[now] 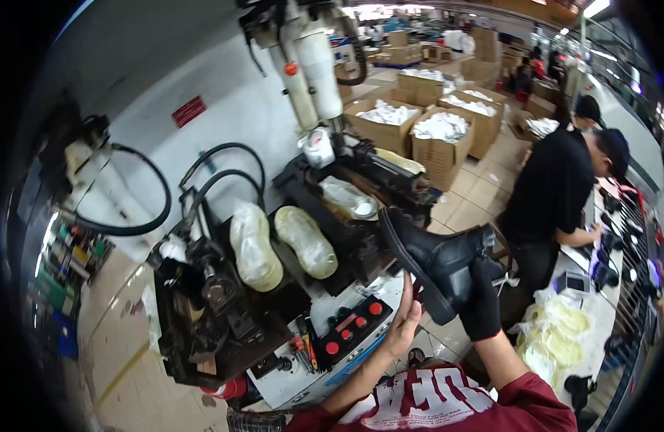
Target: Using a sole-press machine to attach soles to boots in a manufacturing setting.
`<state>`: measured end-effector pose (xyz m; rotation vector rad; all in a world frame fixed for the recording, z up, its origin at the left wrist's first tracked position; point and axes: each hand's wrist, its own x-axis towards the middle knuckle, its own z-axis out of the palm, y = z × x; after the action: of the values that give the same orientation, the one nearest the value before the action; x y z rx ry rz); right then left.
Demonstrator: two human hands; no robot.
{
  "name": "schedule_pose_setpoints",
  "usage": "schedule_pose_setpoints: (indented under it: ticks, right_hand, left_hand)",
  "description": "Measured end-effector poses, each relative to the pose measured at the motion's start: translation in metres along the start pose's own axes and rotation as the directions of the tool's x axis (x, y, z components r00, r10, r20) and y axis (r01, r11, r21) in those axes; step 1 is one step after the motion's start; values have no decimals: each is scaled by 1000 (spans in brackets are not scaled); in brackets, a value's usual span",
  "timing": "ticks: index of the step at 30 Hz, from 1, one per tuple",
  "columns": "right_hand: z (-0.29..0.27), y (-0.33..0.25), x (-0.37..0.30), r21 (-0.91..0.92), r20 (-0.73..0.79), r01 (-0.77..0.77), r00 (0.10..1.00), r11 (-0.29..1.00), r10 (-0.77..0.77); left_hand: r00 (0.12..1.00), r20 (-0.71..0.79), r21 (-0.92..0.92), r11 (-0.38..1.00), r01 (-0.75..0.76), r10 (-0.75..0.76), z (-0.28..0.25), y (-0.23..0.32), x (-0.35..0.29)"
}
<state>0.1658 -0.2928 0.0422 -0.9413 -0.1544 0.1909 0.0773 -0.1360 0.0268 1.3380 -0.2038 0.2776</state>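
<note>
Apparently orienting black boot (448, 268) clasped in gloved right grip (481, 306), with left grip (402, 325) uncurled by sole (411, 265); next, support firmly.

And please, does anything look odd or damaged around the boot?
No visible damage or spill around the boot. One oddity: the right hand wears a black glove, while the left hand is bare, a mismatch.

Large white block letters (429, 397) with smaller lines beneath mark the maroon cloth shirt (537, 405), near; the red rectangular sign (188, 111) on the white metal machine (224, 79), left, is illegible.
</note>
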Motion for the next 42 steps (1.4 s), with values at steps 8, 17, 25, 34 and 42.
schedule_pose_setpoints:
  ticks: [8, 17, 25, 34, 42]
  right_hand:
    - [157, 56, 214, -151, 384, 39, 923, 988, 22]
    - [184, 193, 344, -648, 677, 685, 719, 333, -160]
    - [179, 178, 358, -705, 709, 708, 701, 41, 71]
    - [180, 153, 351, -687, 723, 726, 687, -22, 72]
    - [178, 175, 339, -698, 710, 710, 703, 93, -35]
  left_hand:
    - [904, -79, 170, 888, 428, -421, -67, -39, -96]
    - [584, -620, 135, 662, 737, -524, -100, -111, -221]
    - [441, -636, -115, 643, 757, -633, -113, -154, -232]
    - [654, -321, 349, 557, 754, -685, -127, -191, -161]
    - [741, -41, 168, 727, 666, -670, -100, -198, -107]
